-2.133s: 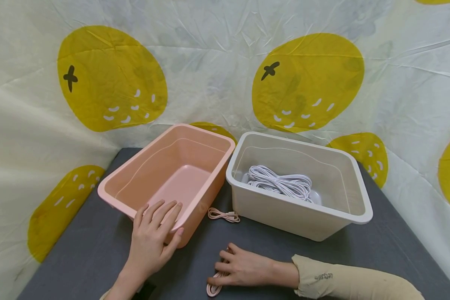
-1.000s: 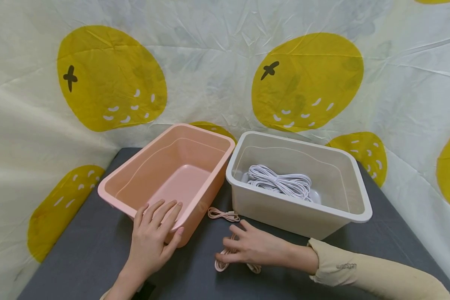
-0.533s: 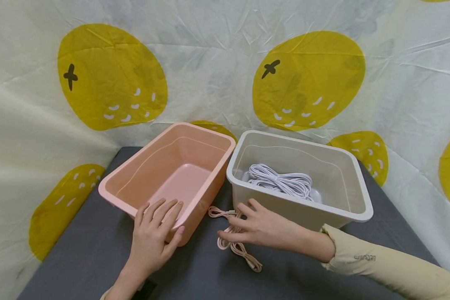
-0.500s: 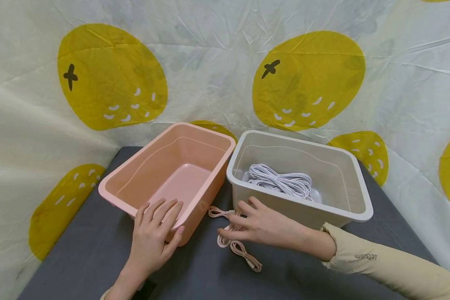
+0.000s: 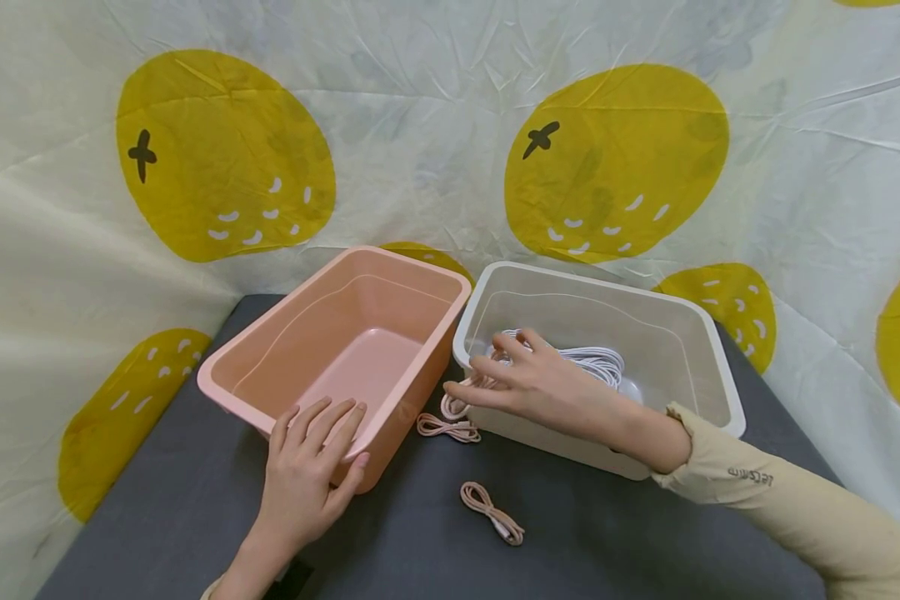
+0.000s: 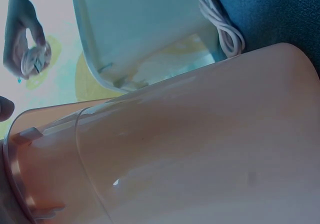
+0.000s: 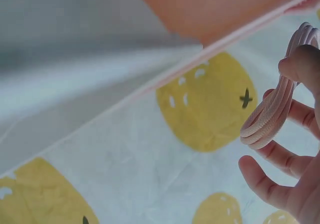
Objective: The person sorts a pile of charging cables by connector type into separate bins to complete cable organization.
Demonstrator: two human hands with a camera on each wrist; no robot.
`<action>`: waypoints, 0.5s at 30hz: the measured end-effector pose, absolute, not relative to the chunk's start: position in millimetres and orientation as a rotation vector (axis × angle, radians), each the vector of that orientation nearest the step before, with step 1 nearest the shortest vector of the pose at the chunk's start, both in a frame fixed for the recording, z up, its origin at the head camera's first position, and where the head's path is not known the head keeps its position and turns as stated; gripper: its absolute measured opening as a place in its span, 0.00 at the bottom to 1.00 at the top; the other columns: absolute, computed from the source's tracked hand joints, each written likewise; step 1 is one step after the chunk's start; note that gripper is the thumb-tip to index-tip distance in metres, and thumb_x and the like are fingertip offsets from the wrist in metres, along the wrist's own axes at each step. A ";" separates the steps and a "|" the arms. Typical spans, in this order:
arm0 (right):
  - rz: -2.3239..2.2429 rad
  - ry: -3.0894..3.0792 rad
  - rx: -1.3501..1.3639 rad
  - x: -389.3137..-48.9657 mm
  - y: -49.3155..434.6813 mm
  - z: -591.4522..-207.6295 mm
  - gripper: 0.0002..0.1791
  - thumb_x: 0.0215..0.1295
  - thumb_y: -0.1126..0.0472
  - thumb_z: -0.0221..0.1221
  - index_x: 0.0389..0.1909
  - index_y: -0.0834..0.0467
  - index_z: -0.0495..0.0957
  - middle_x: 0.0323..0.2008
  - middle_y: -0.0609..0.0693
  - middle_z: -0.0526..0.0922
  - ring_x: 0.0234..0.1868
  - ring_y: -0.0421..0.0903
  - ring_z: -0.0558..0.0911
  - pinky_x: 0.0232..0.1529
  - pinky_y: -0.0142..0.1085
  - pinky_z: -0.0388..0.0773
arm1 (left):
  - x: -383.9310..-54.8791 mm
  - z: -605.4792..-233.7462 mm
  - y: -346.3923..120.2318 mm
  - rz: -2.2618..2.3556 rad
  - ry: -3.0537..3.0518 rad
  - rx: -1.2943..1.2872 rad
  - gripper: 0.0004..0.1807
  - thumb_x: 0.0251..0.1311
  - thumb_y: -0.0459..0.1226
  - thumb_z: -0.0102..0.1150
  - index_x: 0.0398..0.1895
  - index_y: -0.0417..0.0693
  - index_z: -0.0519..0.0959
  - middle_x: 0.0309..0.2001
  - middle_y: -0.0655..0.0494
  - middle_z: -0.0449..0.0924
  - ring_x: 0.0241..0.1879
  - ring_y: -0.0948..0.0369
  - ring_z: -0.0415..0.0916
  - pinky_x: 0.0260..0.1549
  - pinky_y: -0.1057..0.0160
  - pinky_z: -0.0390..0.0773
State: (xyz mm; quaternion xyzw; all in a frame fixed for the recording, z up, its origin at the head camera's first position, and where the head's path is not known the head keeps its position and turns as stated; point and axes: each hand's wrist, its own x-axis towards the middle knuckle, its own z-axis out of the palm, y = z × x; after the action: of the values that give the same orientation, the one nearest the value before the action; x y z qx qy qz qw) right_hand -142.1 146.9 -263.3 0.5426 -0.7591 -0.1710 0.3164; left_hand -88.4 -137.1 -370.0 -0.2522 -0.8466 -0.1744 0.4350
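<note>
My right hand (image 5: 547,387) pinches a coiled pale pink cable (image 7: 272,111) between thumb and fingers, holding it above the near left rim of the grey bin (image 5: 592,454). Inside that bin lies a thick bundle of white cable (image 5: 600,365), partly hidden by the hand. My left hand (image 5: 300,475) holds the near end of the pink bin (image 5: 378,350), fingers over the rim and thumb on the outer side. The left wrist view shows this bin's wall close up, with the right hand and its cable at upper left.
A small pink cable bundle (image 5: 448,429) lies between the bins, and another pink cable bundle (image 5: 492,512) lies nearer the front of the dark table (image 5: 585,546). A pale curtain with yellow fruit prints (image 5: 420,150) hangs behind the bins.
My right hand has gripped a pink cable on the table, carried it forward and raised it over the grey bin's edge, uncovering another bundle. My left hand has stayed put.
</note>
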 end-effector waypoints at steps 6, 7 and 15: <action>-0.420 -2.061 1.380 -154.4 147.3 -247.3 0.36 0.54 0.70 0.58 0.61 0.40 0.62 0.38 0.47 0.71 0.35 0.49 0.67 0.34 0.39 0.64 | -88.5 -369.7 -136.6 -0.445 -2.099 -0.633 0.26 0.62 0.52 0.37 0.48 0.46 0.78 0.46 0.49 0.78 0.49 0.47 0.69 0.49 0.44 0.58; -0.419 -2.065 1.370 -156.4 146.3 -245.0 0.35 0.54 0.70 0.58 0.61 0.40 0.63 0.38 0.47 0.71 0.35 0.49 0.67 0.34 0.39 0.64 | -88.4 -369.7 -136.6 -0.447 -2.101 -0.632 0.26 0.62 0.52 0.37 0.48 0.46 0.78 0.46 0.49 0.78 0.49 0.47 0.69 0.50 0.44 0.57; -0.427 -2.107 1.302 -175.2 128.0 -229.4 0.32 0.52 0.61 0.63 0.58 0.41 0.64 0.41 0.48 0.71 0.36 0.49 0.68 0.33 0.38 0.66 | -88.5 -370.4 -137.0 -0.452 -2.107 -0.626 0.26 0.62 0.53 0.36 0.48 0.46 0.78 0.46 0.48 0.78 0.49 0.47 0.69 0.51 0.45 0.57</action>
State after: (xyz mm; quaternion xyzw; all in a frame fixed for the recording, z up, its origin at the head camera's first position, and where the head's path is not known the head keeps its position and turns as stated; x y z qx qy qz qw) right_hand -175.2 128.0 -229.4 0.4927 -0.7973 -0.1616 0.3090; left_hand -88.5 -137.0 -370.4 -0.2512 -0.8459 -0.1814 0.4341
